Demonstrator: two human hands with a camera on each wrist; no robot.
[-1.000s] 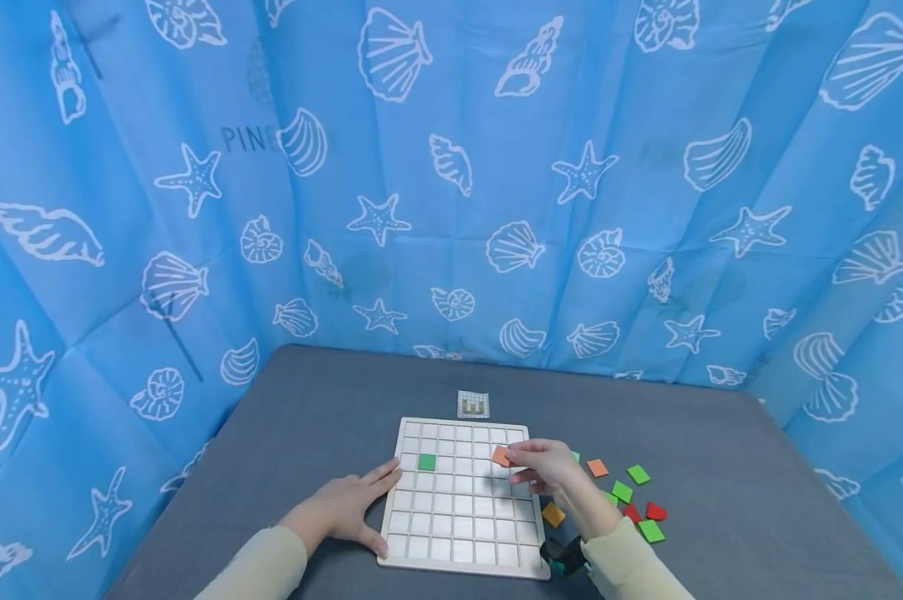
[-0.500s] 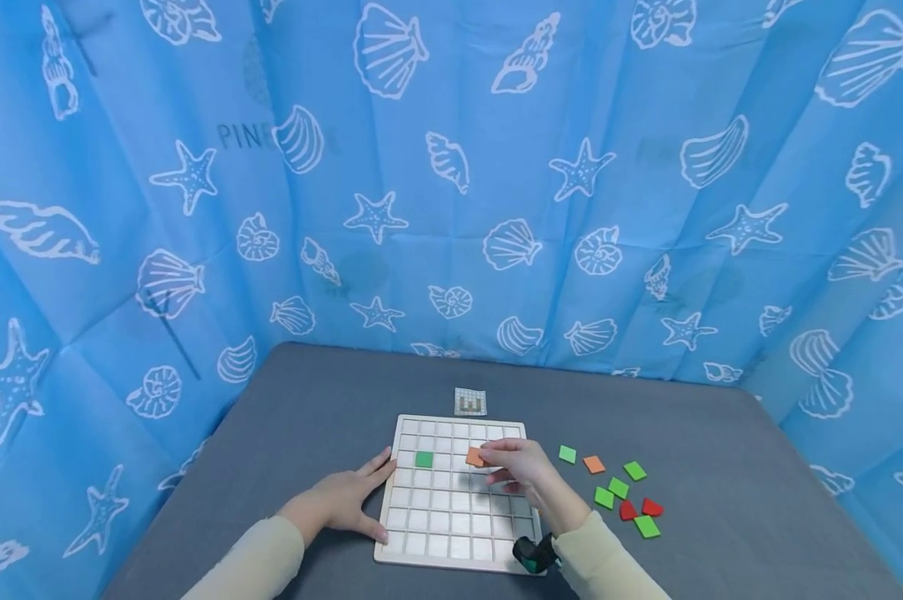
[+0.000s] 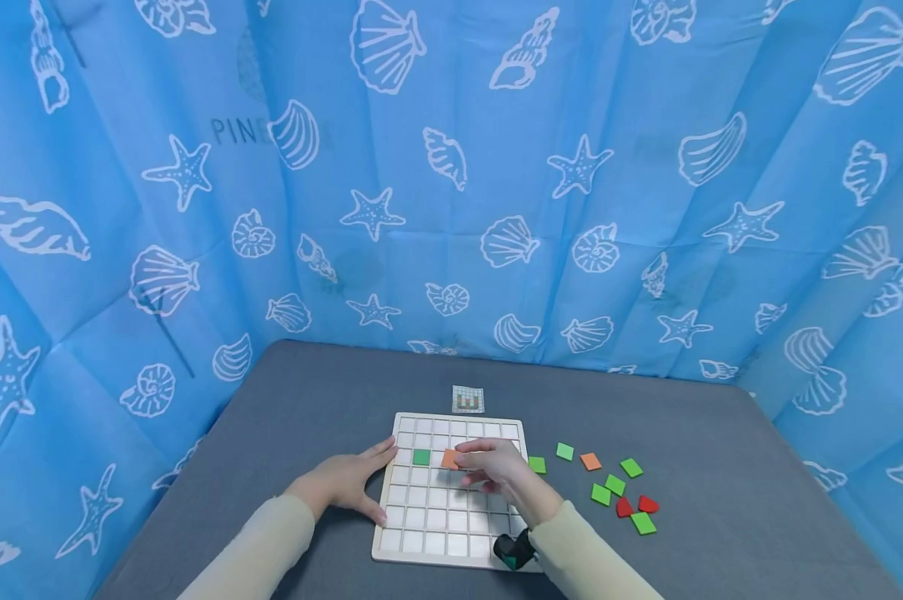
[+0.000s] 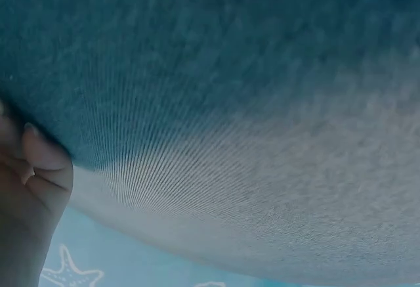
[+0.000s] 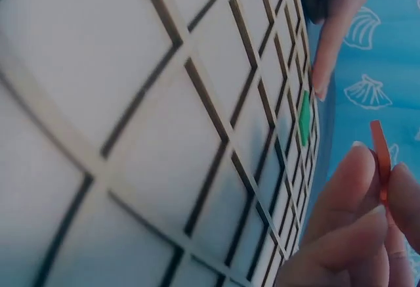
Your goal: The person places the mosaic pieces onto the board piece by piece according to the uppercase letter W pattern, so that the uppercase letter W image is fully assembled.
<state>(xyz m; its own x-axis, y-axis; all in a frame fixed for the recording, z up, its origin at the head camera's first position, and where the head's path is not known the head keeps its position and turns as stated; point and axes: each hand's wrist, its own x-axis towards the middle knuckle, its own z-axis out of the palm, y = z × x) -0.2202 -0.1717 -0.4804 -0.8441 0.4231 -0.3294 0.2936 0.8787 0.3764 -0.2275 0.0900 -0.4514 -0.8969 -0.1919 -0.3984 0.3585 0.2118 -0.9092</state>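
Note:
A white grid board (image 3: pixel 436 522) lies on the grey table, with a dark green square tile (image 3: pixel 421 457) in one cell of its upper left. My left hand (image 3: pixel 346 482) rests along the board's left edge, fingers and thumb spread; the left wrist view catches only part of this hand (image 4: pixel 41 192). Over the board's upper middle, my right hand (image 3: pixel 502 468) pinches an orange square tile (image 3: pixel 449 458) between thumb and fingers. Seen from the right wrist, that orange tile (image 5: pixel 379 144) is edge-on, apart from the grid. My right forearm hides the board's lower right corner.
Beyond the board lies a small patterned card (image 3: pixel 468 400). To the right are several light green tiles (image 3: pixel 614 485), another orange tile (image 3: pixel 590 461) and two red pieces (image 3: pixel 648 504). A blue shell-print curtain (image 3: pixel 451 208) hangs around the table.
My right hand has carried the orange tile leftward across the board, to near the dark green tile. My left hand has stayed at the board's edge. The head view has shifted slightly.

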